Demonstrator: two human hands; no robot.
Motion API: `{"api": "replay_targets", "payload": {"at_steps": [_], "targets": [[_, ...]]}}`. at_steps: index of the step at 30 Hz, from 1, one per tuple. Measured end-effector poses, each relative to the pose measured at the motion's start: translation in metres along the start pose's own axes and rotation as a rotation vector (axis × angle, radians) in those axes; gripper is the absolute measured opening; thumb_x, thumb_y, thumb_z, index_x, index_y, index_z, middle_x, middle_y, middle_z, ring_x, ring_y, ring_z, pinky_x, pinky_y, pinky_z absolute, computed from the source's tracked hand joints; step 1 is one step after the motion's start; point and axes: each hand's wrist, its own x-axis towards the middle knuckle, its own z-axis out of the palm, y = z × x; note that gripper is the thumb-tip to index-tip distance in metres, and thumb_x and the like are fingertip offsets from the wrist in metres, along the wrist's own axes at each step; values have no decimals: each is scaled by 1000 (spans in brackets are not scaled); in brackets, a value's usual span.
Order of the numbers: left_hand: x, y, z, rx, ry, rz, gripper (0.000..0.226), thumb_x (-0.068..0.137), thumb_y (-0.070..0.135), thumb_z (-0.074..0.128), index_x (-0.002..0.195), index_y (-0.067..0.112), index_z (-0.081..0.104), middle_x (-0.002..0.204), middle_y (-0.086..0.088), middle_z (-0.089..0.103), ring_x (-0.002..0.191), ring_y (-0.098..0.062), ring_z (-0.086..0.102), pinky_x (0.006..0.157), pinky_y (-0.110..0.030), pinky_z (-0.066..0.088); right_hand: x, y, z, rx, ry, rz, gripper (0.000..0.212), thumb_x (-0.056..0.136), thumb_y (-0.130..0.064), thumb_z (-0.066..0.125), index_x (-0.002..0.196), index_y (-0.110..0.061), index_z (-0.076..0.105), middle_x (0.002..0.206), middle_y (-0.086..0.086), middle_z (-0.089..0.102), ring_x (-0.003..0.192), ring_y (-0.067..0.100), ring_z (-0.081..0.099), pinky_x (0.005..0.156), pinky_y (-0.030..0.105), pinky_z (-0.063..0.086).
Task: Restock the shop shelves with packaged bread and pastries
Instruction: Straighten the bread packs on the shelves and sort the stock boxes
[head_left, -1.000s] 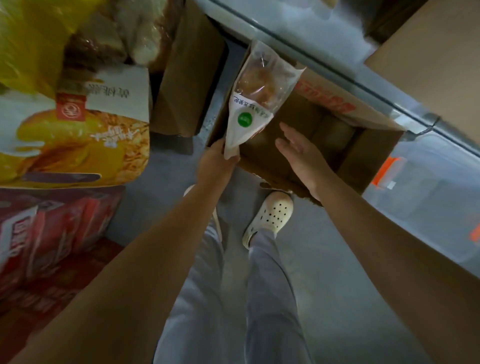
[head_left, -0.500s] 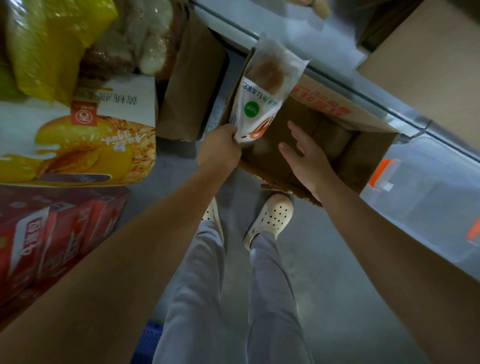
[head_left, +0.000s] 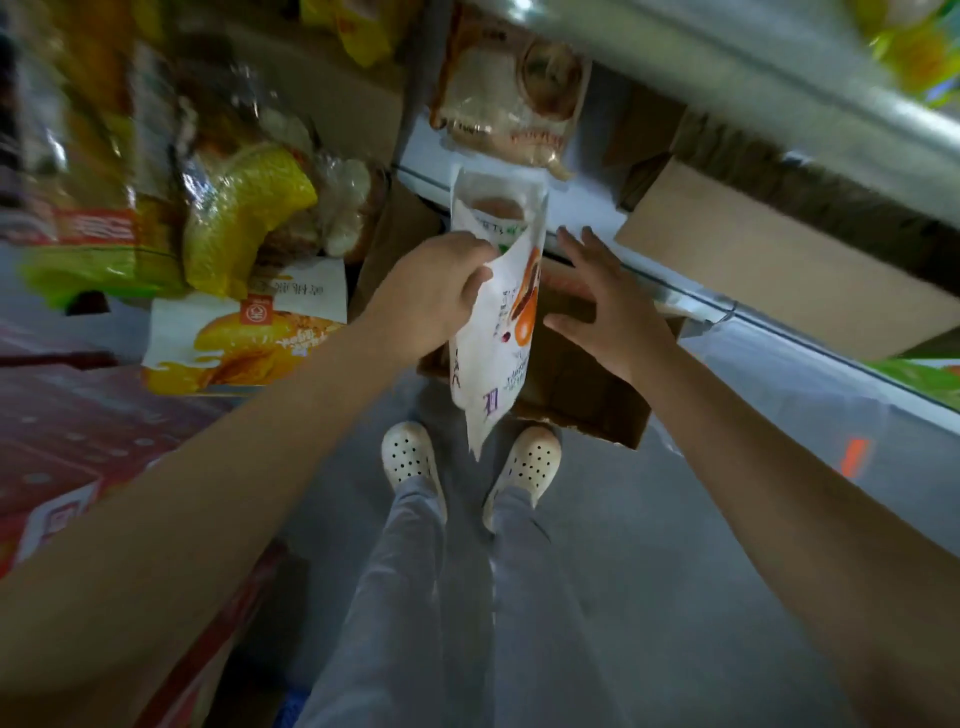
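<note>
**Clerk:** Item one: the thing to be shelved?

**Checker:** Pastry packet (head_left: 493, 332), white with orange print and a clear window at its far end. It is held in the air above the left edge of the cardboard box (head_left: 582, 384). Its long axis runs away from the person. The window end points past the box toward the shelf (head_left: 587, 208), and the near corner hangs on the person's side of the box, over the shoes (head_left: 410, 457).

**Clerk:** Item two: hands?

**Checker:** Left hand (head_left: 431, 291), to the left of the box, has its fingers curled round the packet's left edge, toward the window end. Right hand (head_left: 608, 312) is over the box with fingers spread and holds nothing. It is just beside the packet's right face, and I cannot tell whether it touches.

**Clerk:** Item three: other stock?

**Checker:** Bread bag (head_left: 509, 98), lying on the shelf beyond the box. More bags lie left of the box, too blurred to describe.

**Clerk:** Which relation governs the next move?

**Checker:** My judgement: the packet already points at the shelf beyond the box, so the left hand can push it forward along its length. The right hand is near enough to steady it.
</note>
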Motion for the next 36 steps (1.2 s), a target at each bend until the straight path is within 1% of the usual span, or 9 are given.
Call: {"api": "replay_targets", "payload": {"at_steps": [7, 15, 19, 22, 24, 26, 27, 30, 36], "targets": [[-50, 109, -138, 131, -109, 103, 28, 101, 16, 47, 123, 8, 62, 120, -13, 62, 110, -29, 56, 91, -38, 44, -92, -77, -110, -85, 96, -156, 96, 85, -35, 75, 157, -33, 12, 166, 0, 7, 152, 26, 7, 120, 50, 17], [-61, 219, -282, 394, 96, 237, 23, 98, 17, 52, 115, 13, 68, 116, -10, 66, 112, -32, 57, 97, -44, 43, -156, -145, -219, -23, 124, -295, 100, 77, -38, 82, 155, -22, 22, 166, -3, 9, 153, 19, 2, 122, 43, 10], [-67, 276, -332, 524, 239, 313, 18, 97, 22, 53, 105, 20, 69, 106, -6, 68, 104, -31, 60, 81, -38, 43, -191, -170, -276, 14, 209, -370, 79, 75, -48, 81, 141, -22, 47, 143, -1, 50, 132, 22, 47, 107, 42, 40], [-69, 304, -358, 558, 322, 332, 20, 99, 24, 51, 107, 22, 69, 110, -1, 68, 108, -27, 59, 76, -32, 38, -210, -185, -301, 81, 258, -407, 60, 82, -53, 73, 133, -29, 54, 121, -15, 60, 107, 7, 57, 88, 18, 47], [-70, 312, -371, 531, 346, 306, 22, 100, 24, 50, 112, 25, 68, 115, 3, 67, 112, -24, 57, 82, -33, 44, -217, -191, -307, 114, 356, -427, 40, 89, -48, 66, 126, -30, 64, 98, -28, 60, 90, -4, 56, 74, 12, 42], [-73, 317, -379, 467, 395, 337, 20, 99, 24, 53, 110, 24, 69, 112, 3, 68, 108, -24, 59, 84, -38, 49, -223, -197, -308, 209, 479, -469, 13, 94, -37, 64, 92, -30, 74, 68, -24, 63, 67, -6, 58, 69, 26, 46], [-75, 318, -382, 429, 431, 357, 18, 99, 24, 55, 108, 22, 70, 108, 3, 69, 105, -24, 60, 81, -39, 49, -224, -200, -306, 245, 549, -490, 23, 95, -34, 63, 76, -25, 72, 61, -14, 65, 60, 2, 58, 65, 32, 48], [-80, 321, -392, 267, 540, 323, 16, 97, 26, 59, 107, 22, 70, 96, 4, 68, 98, -21, 62, 73, -35, 48, -228, -211, -305, 288, 679, -494, 44, 96, -35, 61, 68, -2, 65, 60, 15, 61, 58, 28, 58, 61, 42, 47], [-108, 276, -403, -220, 542, 282, 52, 93, 32, 66, 141, 28, 47, 135, 19, 46, 128, -2, 39, 104, -28, 37, -256, -228, -317, 564, 711, -382, 33, 96, -28, 63, 67, -14, 69, 59, 0, 68, 53, 3, 59, 53, 20, 45]]}}
